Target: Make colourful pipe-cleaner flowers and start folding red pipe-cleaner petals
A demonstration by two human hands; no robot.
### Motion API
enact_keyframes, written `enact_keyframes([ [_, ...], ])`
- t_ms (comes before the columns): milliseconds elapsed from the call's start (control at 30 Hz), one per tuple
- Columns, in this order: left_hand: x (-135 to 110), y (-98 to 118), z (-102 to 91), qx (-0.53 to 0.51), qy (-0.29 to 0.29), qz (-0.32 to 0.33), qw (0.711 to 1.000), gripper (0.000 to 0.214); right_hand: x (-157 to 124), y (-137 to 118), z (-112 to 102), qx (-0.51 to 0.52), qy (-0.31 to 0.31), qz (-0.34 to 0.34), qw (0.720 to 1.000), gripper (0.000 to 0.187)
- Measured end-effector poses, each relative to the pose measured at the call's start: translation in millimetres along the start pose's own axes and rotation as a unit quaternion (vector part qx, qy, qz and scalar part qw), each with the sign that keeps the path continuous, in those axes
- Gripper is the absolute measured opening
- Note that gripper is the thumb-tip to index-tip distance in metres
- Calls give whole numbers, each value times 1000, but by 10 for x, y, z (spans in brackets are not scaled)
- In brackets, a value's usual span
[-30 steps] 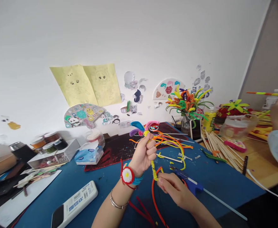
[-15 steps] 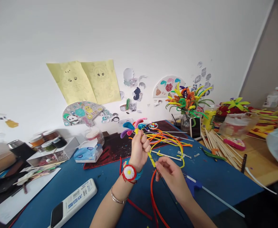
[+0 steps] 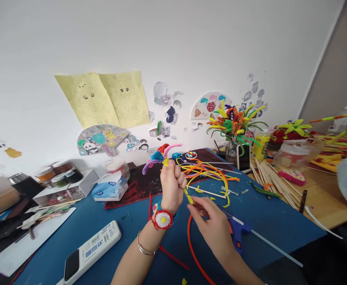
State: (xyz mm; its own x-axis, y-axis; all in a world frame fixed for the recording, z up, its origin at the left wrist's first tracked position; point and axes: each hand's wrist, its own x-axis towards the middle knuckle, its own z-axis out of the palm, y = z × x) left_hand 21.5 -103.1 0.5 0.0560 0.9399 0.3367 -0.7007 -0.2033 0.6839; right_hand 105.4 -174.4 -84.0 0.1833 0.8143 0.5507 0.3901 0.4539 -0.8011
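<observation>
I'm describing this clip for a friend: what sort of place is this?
Probably a home craft corner: fuzzy multicoloured pipe cleaners gripped in the left hand, a blue hot glue gun on a blue work mat, and a glass vase of pipe-cleaner flowers.

Your pipe-cleaner bundle runs yellow and orange across a deep-blue tabletop, your wristband shows a white-and-yellow daisy on red, and your glue gun is blue.
</observation>
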Motion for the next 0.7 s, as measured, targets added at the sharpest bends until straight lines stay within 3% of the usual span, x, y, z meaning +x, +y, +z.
enact_keyframes([
  [100,-14,16,1,4,-10,2,1000,30,-3,-8,14,66,-19,49,996,18],
  [167,-25,35,2,6,-25,-6,1000,31,26,-11,-6,143,-47,125,981,23],
  [233,-37,61,5,12,-50,-24,998,31,72,-16,-53,234,-91,213,944,29],
  [300,-49,90,9,21,-81,-49,995,32,118,-19,-114,323,-159,282,889,30],
  [367,-54,110,11,26,-105,-68,992,32,146,-18,-166,391,-234,311,835,32],
  [400,-51,113,10,28,-110,-73,991,31,151,-14,-181,405,-257,311,820,32],
  [467,-34,103,2,31,-100,-68,992,32,146,0,-180,385,-257,295,836,29],
  [533,-4,77,-12,35,-69,-44,996,33,128,22,-144,295,-207,247,899,25],
  [633,39,43,-33,40,-25,-6,999,34,98,66,-65,74,-91,87,989,18],
  [700,56,43,-42,41,-5,8,999,33,84,94,-24,-68,-25,-43,996,16],
])
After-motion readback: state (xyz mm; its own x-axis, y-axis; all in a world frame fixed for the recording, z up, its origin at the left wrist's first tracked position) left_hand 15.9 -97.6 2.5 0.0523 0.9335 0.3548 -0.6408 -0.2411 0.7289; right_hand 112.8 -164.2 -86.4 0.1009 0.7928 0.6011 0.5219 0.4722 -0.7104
